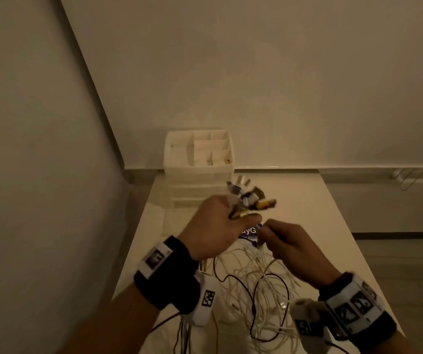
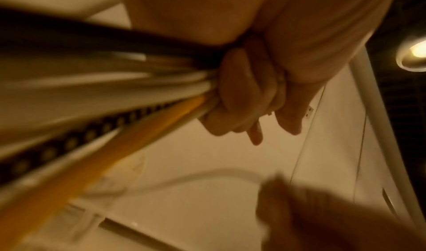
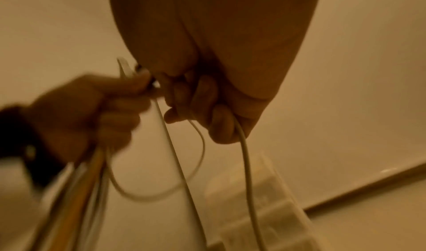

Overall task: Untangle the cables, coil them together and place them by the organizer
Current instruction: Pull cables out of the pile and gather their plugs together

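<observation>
My left hand (image 1: 218,221) is raised above the table and grips a bundle of cables (image 2: 129,83), white, black and yellow, with their plug ends (image 1: 248,196) sticking up past the fingers. My right hand (image 1: 282,241) is just to its right and pinches a white cable (image 3: 244,145) that hangs down in a loop. A loose tangle of white and black cables (image 1: 256,290) lies on the white table (image 1: 333,238) below both hands. The white organizer (image 1: 199,159) with open compartments stands at the table's far left corner.
A small blue card with white letters (image 1: 250,232) shows between my hands. Walls (image 1: 39,123) close in on the left and behind the table. A metal rack leg (image 1: 409,180) stands on the floor at the far right.
</observation>
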